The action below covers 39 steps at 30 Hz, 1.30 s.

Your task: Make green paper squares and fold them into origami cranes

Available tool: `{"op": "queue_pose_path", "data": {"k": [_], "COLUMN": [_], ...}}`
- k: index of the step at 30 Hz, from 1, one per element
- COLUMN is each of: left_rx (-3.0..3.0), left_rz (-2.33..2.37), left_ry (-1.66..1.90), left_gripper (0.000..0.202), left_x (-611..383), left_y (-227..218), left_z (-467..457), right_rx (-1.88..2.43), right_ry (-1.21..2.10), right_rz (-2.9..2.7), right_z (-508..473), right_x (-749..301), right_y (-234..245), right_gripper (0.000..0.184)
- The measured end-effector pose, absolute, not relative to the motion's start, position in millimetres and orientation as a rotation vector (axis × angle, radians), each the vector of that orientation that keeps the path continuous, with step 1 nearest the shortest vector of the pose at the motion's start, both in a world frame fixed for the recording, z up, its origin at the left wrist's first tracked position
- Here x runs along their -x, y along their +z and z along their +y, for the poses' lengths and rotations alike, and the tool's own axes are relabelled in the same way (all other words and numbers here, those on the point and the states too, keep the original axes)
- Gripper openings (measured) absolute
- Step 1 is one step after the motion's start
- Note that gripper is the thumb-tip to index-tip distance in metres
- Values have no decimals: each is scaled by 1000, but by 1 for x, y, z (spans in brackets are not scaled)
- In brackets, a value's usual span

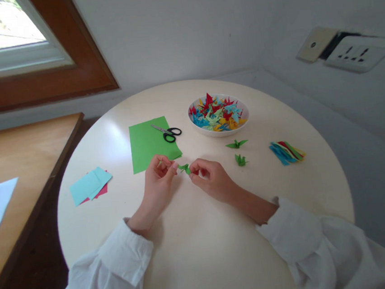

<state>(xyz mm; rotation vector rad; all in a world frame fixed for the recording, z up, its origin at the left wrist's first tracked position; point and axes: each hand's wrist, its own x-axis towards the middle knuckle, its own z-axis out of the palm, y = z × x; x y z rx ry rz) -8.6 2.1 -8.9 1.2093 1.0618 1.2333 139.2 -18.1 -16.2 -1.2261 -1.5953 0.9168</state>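
Note:
A small green paper crane (185, 168) is held between my two hands above the white round table (203, 252). My left hand (161, 172) pinches its left end between thumb and fingertips. On the other side, my right hand (211, 176) is closed on its right end, and the fingers hide part of it. Two more green paper cranes lie right of my right hand: one with spread wings (237, 144), the other more compact (240, 160). Just beyond my left hand is green paper (146, 142), with black-handled scissors (168, 132) lying across its right edge.
A white bowl (220, 133) full of colourful paper cranes stands at the back. Coloured paper strips (286, 152) lie at the right, light blue paper pieces (89, 185) over red ones at the left. A wooden table (26, 151) adjoins on the left; walls rise behind and right.

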Motion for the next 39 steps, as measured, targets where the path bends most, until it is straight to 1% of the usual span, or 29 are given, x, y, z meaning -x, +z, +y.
{"op": "queue_pose_path", "data": {"k": [9, 22, 32, 39], "left_rx": [-1087, -1057, -1295, -1376], "left_rz": [1064, 1085, 1071, 1043], "left_ry": [1248, 1196, 1170, 1149], "left_gripper": [31, 29, 15, 21], "left_x": [8, 8, 8, 8], "left_y": [-8, -5, -6, -2], "left_z": [3, 2, 1, -1], "right_rx": [1216, 1209, 1220, 1243], "right_ry": [937, 945, 910, 904], "right_rz": [-1609, -1613, -1597, -1586], "right_z": [-19, -19, -18, -19], "right_x": [-140, -140, -139, -139], "right_y": [-15, -15, -14, -13], "right_gripper": [3, 3, 7, 8]}}
